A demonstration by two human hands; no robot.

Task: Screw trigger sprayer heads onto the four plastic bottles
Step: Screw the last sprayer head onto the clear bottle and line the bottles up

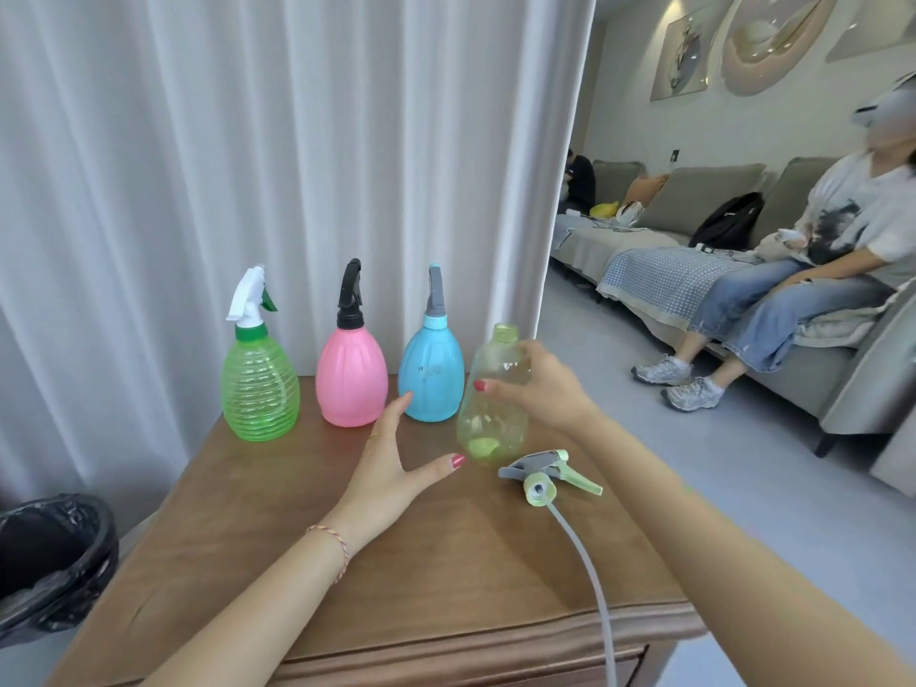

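Yellow-green bottle (490,394) clamped in our right hand (538,384), we should steady it upright while our spread, empty left hand (391,453) fetches the sprayer head (545,476).

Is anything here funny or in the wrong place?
Yes. One sprayer lies on its side on the table, its tube over the edge. The right hand holds a yellow bottle with no top.

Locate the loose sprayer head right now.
In the head view the loose sprayer head lies on its side on the wooden table, right of centre, just in front of the clear yellow-green bottle held by the right hand.
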